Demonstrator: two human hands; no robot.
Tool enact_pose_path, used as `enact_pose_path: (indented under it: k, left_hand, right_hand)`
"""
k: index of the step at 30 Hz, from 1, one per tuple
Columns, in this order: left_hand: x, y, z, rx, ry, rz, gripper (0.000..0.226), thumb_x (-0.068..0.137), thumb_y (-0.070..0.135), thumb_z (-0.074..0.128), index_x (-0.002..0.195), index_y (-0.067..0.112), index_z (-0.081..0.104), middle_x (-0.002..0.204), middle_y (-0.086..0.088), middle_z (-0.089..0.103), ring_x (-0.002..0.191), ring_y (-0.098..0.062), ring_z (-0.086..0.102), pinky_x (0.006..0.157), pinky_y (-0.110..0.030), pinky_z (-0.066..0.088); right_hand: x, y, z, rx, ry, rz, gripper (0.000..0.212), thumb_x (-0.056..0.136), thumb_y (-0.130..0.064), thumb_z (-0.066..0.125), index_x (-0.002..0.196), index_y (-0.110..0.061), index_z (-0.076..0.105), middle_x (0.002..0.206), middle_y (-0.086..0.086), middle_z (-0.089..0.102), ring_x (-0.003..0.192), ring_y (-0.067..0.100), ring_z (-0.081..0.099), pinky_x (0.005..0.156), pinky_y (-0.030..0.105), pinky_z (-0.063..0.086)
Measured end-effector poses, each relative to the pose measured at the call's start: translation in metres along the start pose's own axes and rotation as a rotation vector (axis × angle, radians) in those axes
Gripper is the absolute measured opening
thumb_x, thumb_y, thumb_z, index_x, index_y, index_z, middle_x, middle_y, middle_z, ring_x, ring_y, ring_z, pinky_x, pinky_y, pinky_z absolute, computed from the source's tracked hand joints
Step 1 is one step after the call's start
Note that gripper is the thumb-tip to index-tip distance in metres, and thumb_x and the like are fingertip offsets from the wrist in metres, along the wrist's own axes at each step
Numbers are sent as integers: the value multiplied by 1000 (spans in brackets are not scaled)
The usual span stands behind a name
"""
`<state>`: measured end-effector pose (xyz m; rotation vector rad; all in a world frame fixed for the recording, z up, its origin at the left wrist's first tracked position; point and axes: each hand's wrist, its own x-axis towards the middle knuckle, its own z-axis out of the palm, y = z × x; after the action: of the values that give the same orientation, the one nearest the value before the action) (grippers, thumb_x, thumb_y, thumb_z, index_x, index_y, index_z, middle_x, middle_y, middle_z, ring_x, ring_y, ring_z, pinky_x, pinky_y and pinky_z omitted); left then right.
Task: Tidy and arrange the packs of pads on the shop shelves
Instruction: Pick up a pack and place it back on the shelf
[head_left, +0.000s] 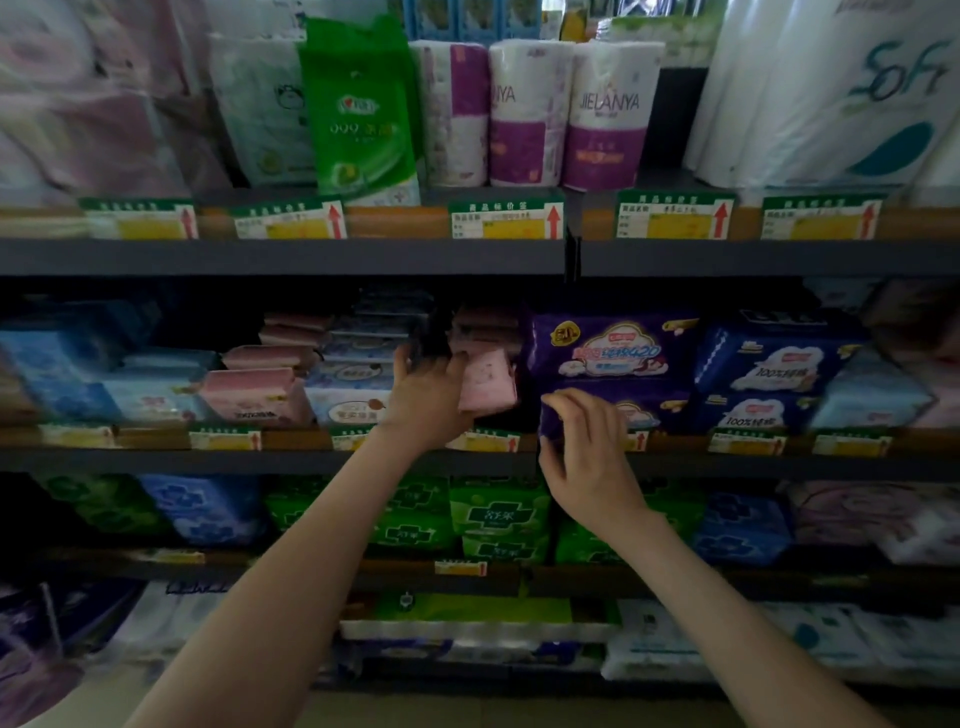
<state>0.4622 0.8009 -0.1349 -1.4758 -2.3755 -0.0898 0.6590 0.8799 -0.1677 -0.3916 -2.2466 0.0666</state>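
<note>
At 9 o'clock the blue packs (62, 364) are blurred. The left hand (426, 397) hides the pink pack (491, 387) along its left side; the right hand (589, 457) covers the left end of the purple pack (657, 410). Print on the price tags (506, 221) is unreadable.

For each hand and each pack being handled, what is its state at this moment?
left hand: holds the pink plastic pack by its left edge.
pink plastic pack: held upright, slightly tilted.
right hand: fingers curled round the lower purple plastic pack, at its left end.
lower purple plastic pack: lying flat, gripped.
upper purple plastic pack: stacked on the lower one, untouched.
</note>
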Motion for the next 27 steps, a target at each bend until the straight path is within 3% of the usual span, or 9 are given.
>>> enact_pose_path:
  k: [3,5,8,11,13,16,19,22,27]
  left_hand:
    - [-17,-11,-12,-240,224,-96,70,71,56,44,107,-2,56,93,-18,65,85,-37,64,94,-54,37]
    - [-39,-19,-22,-496,358,-191,63,71,48,49,108,-2,55,90,-16,61,80,-34,60,79,-43,45]
    - [-80,-28,-30,-955,345,-281,58,75,50,54,118,12,48,97,-3,60,82,-17,60,63,-31,48]
    - [-105,-37,-30,-1155,30,-147,58,67,59,53,114,24,47,95,9,63,79,-1,64,58,-16,49]
    - [-105,-37,-28,-1011,-184,-62,70,59,60,54,119,23,50,96,9,64,79,-4,62,61,-18,48]
    - [-97,-20,-25,-869,-311,49,81,55,62,53,125,22,51,106,6,60,91,-11,58,71,-20,45]
    - [-81,15,-23,-859,-390,125,85,58,61,57,134,24,47,121,6,56,104,-11,54,83,-24,42]
    - [-63,59,-23,-970,-474,138,76,69,51,66,137,32,39,128,10,49,111,-9,50,86,-22,41]
    - [-36,164,-27,-1502,-900,2,72,73,39,72,134,31,36,130,2,51,111,-10,58,86,-21,51]
  right_hand:
    - [2,-9,7,37,22,10,50,84,-12,62,127,-12,37,123,6,38,113,24,42,96,37,37]
    - [2,-16,13,148,3,38,53,85,-13,66,129,-14,35,124,5,37,115,22,41,100,33,36]
    - [6,-32,17,515,-139,204,62,85,-26,69,131,-27,29,130,3,36,122,12,37,104,22,33]
    - [11,-37,12,741,-347,339,85,73,-42,74,133,-43,13,142,-1,27,131,3,29,106,13,29]
    - [13,-32,6,734,-605,364,98,64,-49,77,138,-45,12,147,-10,24,134,2,26,107,16,26]
    - [4,-16,-5,782,-918,431,105,64,-43,80,147,-36,16,142,-17,35,129,3,38,101,18,35]
    - [-12,7,-26,868,-889,587,95,63,-32,85,138,-41,27,133,-20,45,120,-2,47,94,14,41]
    - [-30,41,-59,851,-787,709,81,66,-23,85,133,-36,40,127,-17,54,115,-1,52,96,22,44]
    - [-80,114,-135,866,-609,916,60,70,-10,81,119,-32,53,116,-8,64,107,10,61,92,31,51]
